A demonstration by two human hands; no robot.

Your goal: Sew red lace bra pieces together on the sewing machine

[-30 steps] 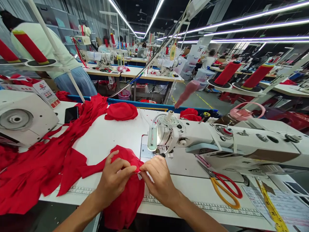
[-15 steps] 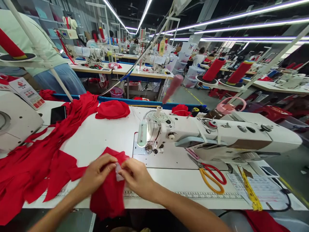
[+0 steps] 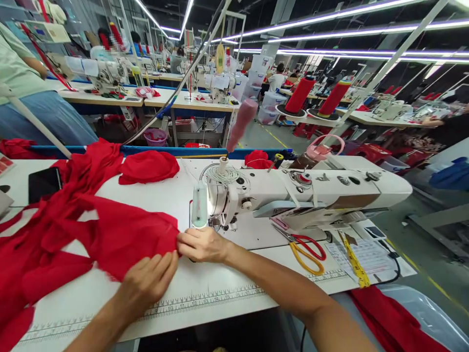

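A red fabric piece [image 3: 135, 230] lies spread on the white sewing table, its right end at my fingers. My left hand [image 3: 150, 276] is closed on the near corner of that piece, fingers bent over its edge. Right beside it, my right hand [image 3: 201, 244] pinches the same right-hand edge, just in front of the sewing machine [image 3: 234, 195]. The machine's needle area is partly hidden behind a pale green guard [image 3: 200, 205]. No white tag shows at my fingers now.
Scissors [image 3: 308, 252] with red and orange handles lie right, near a yellow tape measure [image 3: 353, 259] and papers [image 3: 377, 256]. More red fabric [image 3: 32, 278] heaps up left by a phone [image 3: 44, 185]. A round red bundle [image 3: 148, 166] sits behind. A person [image 3: 29, 93] stands far left.
The red piece has gone from hanging over the table's front edge to lying flat further back. Both hands moved with it, and the small white tag between them is out of sight.
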